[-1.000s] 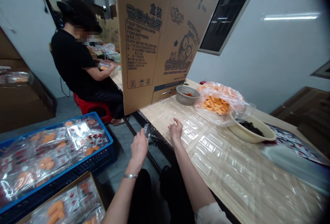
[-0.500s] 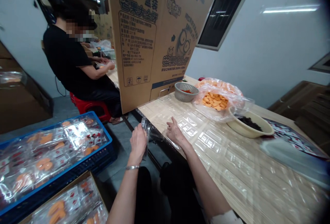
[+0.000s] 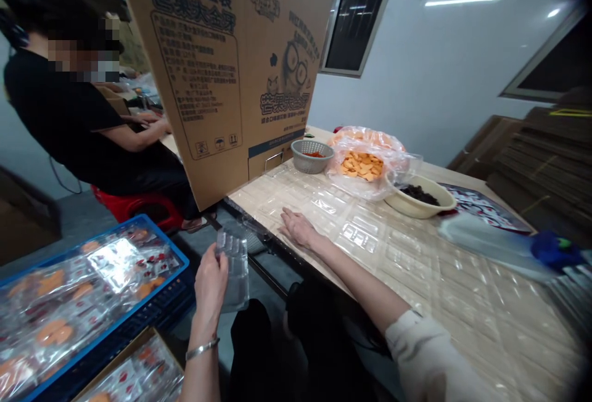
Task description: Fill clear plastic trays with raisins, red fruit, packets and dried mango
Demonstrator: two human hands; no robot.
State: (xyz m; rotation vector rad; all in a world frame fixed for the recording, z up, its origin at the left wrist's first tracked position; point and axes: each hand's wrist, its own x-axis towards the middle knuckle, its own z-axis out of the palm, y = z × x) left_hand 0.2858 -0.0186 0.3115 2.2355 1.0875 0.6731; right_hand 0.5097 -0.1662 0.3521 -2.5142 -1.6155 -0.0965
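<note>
My left hand (image 3: 211,280) is closed on a clear plastic tray (image 3: 235,272) with small moulded compartments, held upright off the table's edge above the floor. On the near left part of the table (image 3: 259,201), my right hand (image 3: 298,228) lies with its fingers stretched out, and I see nothing held in it. Rows of similar clear trays (image 3: 358,235) cover the tabletop to the right of that hand. Beyond them sit a grey basket (image 3: 312,164) with red pieces, a plastic bag of orange pieces (image 3: 363,166) and a cream bowl (image 3: 411,208) of dark pieces.
A tall cardboard sheet (image 3: 198,137) stands at the table's far left end. Behind it a person in black (image 3: 69,118) sits on a red stool (image 3: 139,208). At my left are a blue crate (image 3: 182,257) and a cardboard box (image 3: 143,335), both holding packed bags.
My left hand has moved left and turned the clear tray so that its face shows. My right hand has settled lower onto the table, fingers flatter. The camera view has swung right.
</note>
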